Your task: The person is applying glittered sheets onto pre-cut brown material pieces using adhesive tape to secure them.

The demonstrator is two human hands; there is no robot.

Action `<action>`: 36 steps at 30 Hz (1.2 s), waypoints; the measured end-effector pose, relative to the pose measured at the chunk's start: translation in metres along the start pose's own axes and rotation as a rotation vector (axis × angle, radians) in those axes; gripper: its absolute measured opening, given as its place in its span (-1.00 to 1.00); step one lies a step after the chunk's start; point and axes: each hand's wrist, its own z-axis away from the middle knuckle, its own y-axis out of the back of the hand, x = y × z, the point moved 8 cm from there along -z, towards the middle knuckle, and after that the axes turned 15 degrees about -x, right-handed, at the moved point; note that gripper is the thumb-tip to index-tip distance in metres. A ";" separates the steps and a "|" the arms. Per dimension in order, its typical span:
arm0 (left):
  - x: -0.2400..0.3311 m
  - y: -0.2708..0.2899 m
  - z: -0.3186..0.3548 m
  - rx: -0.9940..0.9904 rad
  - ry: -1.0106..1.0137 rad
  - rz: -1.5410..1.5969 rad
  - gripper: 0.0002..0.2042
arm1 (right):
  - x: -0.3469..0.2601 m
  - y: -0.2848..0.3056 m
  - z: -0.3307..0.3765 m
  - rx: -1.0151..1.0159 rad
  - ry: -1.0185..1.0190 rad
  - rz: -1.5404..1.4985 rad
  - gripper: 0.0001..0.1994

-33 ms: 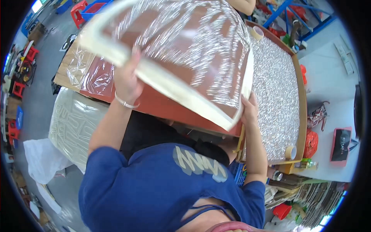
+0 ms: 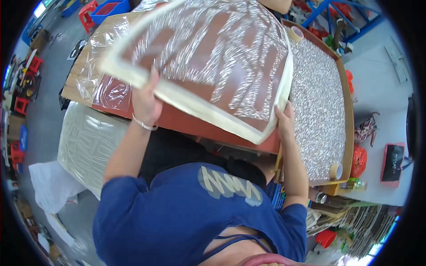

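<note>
Between my hands is a large see-through panel [image 2: 222,73] with a cream border and silvery streaked strips, tilted above the reddish-brown tabletop [image 2: 186,117]. My left hand [image 2: 147,99] grips its near border toward the left, thumb up over the top. At the near right corner, my right hand [image 2: 285,122] is closed on the side border. The fingers beneath the panel are hidden in both cases. A clear plastic sheet [image 2: 116,91] lies on the table left of my left hand.
On the right stands a shallow tray [image 2: 349,119] filled with silvery crinkled material; tape rolls [image 2: 336,171] rest at its near and far ends. A plastic-covered pale stack [image 2: 84,137] sits to the left. Beyond the panel shows what looks like another person's arm [image 2: 277,4].
The panel's left end has come slightly nearer and to the right, and its near right corner has shifted a little away from me. Both hands keep their grip.
</note>
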 end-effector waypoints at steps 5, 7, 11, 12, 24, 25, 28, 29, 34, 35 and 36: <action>-0.131 0.064 0.084 0.228 0.666 0.050 -0.67 | 0.078 0.055 -0.023 0.036 -0.211 0.789 -0.58; -0.124 0.066 0.085 0.204 0.692 0.011 -0.65 | 0.049 0.028 -0.020 0.043 -0.361 0.862 -0.50; -0.108 0.056 0.100 -0.252 1.335 -0.289 -0.63 | -0.033 -0.076 -0.011 0.079 0.286 1.489 -0.30; -0.098 0.058 0.084 -0.302 1.106 -0.430 -0.64 | -0.039 -0.101 -0.004 0.060 0.428 1.451 -0.25; -0.034 0.118 0.019 -0.060 0.419 -1.790 -0.52 | 0.017 -0.217 -0.027 -0.331 0.287 1.319 -0.23; -0.032 0.123 0.015 -0.052 0.421 -1.797 -0.52 | 0.009 -0.238 -0.031 -0.328 0.448 1.241 -0.24; -0.031 0.145 0.011 0.045 0.593 -1.711 -0.62 | 0.049 -0.289 -0.042 -0.522 0.438 1.236 -0.24; -0.034 0.147 0.011 0.017 0.644 -1.625 -0.67 | 0.065 -0.300 -0.046 -0.634 0.357 1.254 -0.24; -0.017 0.128 0.029 0.059 0.261 -1.379 -0.72 | 0.029 -0.355 -0.026 -0.710 0.559 0.991 -0.34; -0.017 0.122 0.029 0.056 0.255 -1.378 -0.72 | 0.028 -0.366 -0.025 -0.706 0.562 0.994 -0.34; -0.020 0.122 0.032 0.126 0.345 -1.175 -0.67 | 0.031 -0.375 -0.026 -0.694 0.536 0.948 -0.36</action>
